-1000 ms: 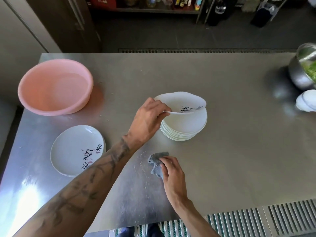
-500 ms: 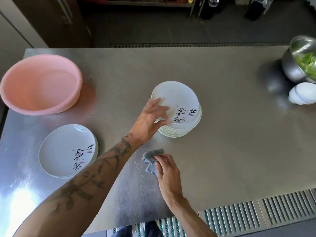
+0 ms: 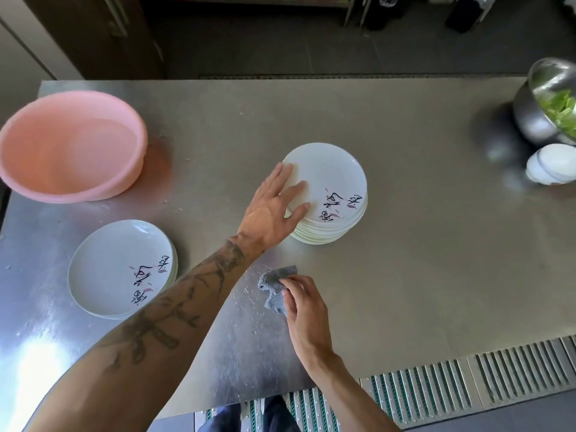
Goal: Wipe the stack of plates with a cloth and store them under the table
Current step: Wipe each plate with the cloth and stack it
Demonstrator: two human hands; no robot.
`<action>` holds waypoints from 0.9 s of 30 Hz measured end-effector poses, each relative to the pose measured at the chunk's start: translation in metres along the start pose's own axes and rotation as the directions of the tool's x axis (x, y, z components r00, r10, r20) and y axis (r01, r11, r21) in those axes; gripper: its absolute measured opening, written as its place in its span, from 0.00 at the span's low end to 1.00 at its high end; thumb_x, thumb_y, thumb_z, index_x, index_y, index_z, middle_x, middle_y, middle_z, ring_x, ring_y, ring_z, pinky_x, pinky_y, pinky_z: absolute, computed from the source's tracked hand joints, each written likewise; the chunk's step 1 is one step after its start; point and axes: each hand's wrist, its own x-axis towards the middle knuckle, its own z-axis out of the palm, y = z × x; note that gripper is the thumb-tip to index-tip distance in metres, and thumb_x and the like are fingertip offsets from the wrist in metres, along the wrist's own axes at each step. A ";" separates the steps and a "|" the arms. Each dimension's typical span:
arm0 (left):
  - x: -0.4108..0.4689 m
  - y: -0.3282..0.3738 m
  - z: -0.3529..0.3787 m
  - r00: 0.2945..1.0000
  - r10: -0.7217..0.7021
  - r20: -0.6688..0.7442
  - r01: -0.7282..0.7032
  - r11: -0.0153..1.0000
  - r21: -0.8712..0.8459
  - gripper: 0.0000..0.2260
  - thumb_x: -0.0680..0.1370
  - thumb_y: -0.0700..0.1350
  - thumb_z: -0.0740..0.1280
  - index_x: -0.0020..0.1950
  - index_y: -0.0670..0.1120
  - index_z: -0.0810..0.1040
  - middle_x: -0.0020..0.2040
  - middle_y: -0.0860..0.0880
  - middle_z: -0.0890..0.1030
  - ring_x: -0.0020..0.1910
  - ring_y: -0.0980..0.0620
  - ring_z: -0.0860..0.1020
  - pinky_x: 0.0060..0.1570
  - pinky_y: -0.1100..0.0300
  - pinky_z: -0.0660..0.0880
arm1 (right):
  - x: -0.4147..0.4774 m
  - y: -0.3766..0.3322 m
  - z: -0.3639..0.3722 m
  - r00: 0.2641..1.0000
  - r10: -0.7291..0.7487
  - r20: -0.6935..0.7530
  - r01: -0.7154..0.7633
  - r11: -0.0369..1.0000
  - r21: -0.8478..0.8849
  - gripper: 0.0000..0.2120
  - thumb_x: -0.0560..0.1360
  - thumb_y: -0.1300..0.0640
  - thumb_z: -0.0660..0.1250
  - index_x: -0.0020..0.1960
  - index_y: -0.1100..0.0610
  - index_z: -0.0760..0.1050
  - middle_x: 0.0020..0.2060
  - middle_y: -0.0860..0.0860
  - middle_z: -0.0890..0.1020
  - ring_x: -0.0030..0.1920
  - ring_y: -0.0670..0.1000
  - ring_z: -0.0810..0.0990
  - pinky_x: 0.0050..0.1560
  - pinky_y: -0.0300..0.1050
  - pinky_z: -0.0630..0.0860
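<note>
A stack of white plates (image 3: 330,194) with black brush lettering stands in the middle of the steel table (image 3: 405,244). My left hand (image 3: 274,204) lies with straight fingers on the left side of the top plate, which sits flat on the stack. A second, lower pile of the same plates (image 3: 121,269) rests at the near left. My right hand (image 3: 304,302) pinches a small grey cloth (image 3: 276,286) against the table, in front of the main stack.
A pink plastic basin (image 3: 71,145) sits at the far left. At the right edge are a steel bowl (image 3: 542,104) with green leaves and some white dishes (image 3: 551,163). Slatted floor grating (image 3: 467,388) runs along the near table edge.
The top plate, lifted and tilted by my left hand a second ago, now lies flat face-up on the stack, and the fingers have straightened. My right hand stays on the cloth.
</note>
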 end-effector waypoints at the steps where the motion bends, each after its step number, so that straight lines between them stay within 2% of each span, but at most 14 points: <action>1: 0.000 0.001 0.000 1.000 -0.009 0.000 0.009 1.000 -0.004 0.22 0.82 0.54 0.67 0.72 0.43 0.78 0.82 0.40 0.62 0.83 0.42 0.56 0.79 0.45 0.59 | 0.000 -0.001 0.000 1.000 0.003 -0.001 -0.003 1.000 0.003 0.11 0.82 0.63 0.65 0.62 0.58 0.81 0.58 0.49 0.80 0.57 0.45 0.80 0.63 0.23 0.65; 7: -0.012 0.006 -0.005 1.000 -0.013 0.023 0.014 0.998 -0.067 0.20 0.81 0.54 0.70 0.70 0.47 0.80 0.79 0.47 0.68 0.82 0.47 0.58 0.76 0.42 0.64 | -0.002 -0.005 0.000 1.000 0.010 0.015 -0.010 1.000 -0.008 0.12 0.82 0.63 0.65 0.63 0.58 0.81 0.59 0.49 0.80 0.57 0.45 0.80 0.63 0.24 0.66; 12: -0.046 -0.002 -0.034 0.998 -0.049 0.028 0.052 0.993 -0.105 0.18 0.83 0.52 0.67 0.72 0.48 0.78 0.78 0.50 0.71 0.75 0.50 0.70 0.74 0.54 0.65 | -0.001 -0.008 0.003 1.000 0.001 0.016 -0.001 1.000 -0.009 0.12 0.80 0.64 0.67 0.62 0.58 0.82 0.58 0.49 0.80 0.56 0.46 0.80 0.63 0.29 0.70; 15: -0.089 -0.025 -0.067 0.979 -0.156 -0.130 0.148 0.987 -0.065 0.13 0.82 0.44 0.70 0.66 0.44 0.81 0.69 0.46 0.78 0.65 0.45 0.78 0.66 0.51 0.74 | 0.000 -0.009 0.005 1.000 0.001 -0.002 -0.001 1.000 0.007 0.12 0.80 0.65 0.67 0.61 0.58 0.82 0.58 0.48 0.80 0.56 0.47 0.81 0.63 0.33 0.71; 17: -0.122 -0.051 -0.094 0.930 -0.254 -0.265 0.273 0.961 0.037 0.13 0.80 0.40 0.71 0.64 0.42 0.81 0.64 0.44 0.80 0.60 0.41 0.79 0.61 0.48 0.75 | 0.000 -0.011 0.007 1.000 -0.006 -0.004 0.006 1.000 0.011 0.11 0.80 0.64 0.66 0.61 0.58 0.82 0.58 0.48 0.80 0.56 0.47 0.81 0.62 0.35 0.72; 19: -0.151 -0.078 -0.121 0.863 -0.401 -0.308 0.467 0.866 0.180 0.18 0.78 0.41 0.72 0.67 0.43 0.78 0.65 0.42 0.79 0.61 0.37 0.77 0.60 0.44 0.73 | 0.000 -0.014 0.009 1.000 -0.015 0.000 0.015 1.000 0.012 0.11 0.81 0.64 0.66 0.61 0.58 0.82 0.58 0.48 0.80 0.56 0.47 0.81 0.61 0.37 0.73; 21: -0.173 -0.102 -0.144 0.786 -0.555 -0.272 0.616 0.739 0.272 0.26 0.77 0.44 0.74 0.73 0.41 0.73 0.68 0.39 0.75 0.64 0.35 0.74 0.62 0.42 0.69 | -0.001 -0.017 0.012 1.000 -0.028 0.002 0.028 1.000 0.000 0.11 0.80 0.65 0.67 0.61 0.58 0.82 0.57 0.49 0.81 0.56 0.48 0.81 0.61 0.38 0.73; 23: -0.185 -0.121 -0.161 0.712 -0.673 -0.201 0.699 0.652 0.293 0.32 0.76 0.49 0.76 0.75 0.39 0.69 0.70 0.36 0.71 0.66 0.34 0.71 0.64 0.42 0.67 | -0.002 -0.020 0.014 0.999 -0.039 -0.002 0.039 0.999 -0.007 0.12 0.80 0.66 0.67 0.60 0.59 0.83 0.56 0.49 0.81 0.55 0.49 0.81 0.61 0.40 0.73; 25: -0.189 -0.132 -0.171 0.665 -0.733 -0.144 0.736 0.611 0.291 0.35 0.75 0.54 0.77 0.75 0.39 0.67 0.69 0.36 0.71 0.65 0.35 0.70 0.62 0.43 0.68 | -0.004 -0.022 0.015 0.999 -0.045 -0.008 0.045 0.999 -0.014 0.12 0.79 0.67 0.68 0.60 0.59 0.83 0.55 0.50 0.81 0.54 0.50 0.82 0.60 0.41 0.74; 27: -0.188 -0.138 -0.174 0.659 -0.740 -0.134 0.741 0.608 0.285 0.36 0.74 0.55 0.78 0.74 0.40 0.68 0.66 0.37 0.72 0.63 0.35 0.71 0.60 0.43 0.70 | -0.005 -0.023 0.015 0.999 -0.047 -0.012 0.047 0.999 -0.019 0.12 0.79 0.67 0.68 0.60 0.59 0.83 0.55 0.50 0.81 0.53 0.50 0.82 0.60 0.40 0.73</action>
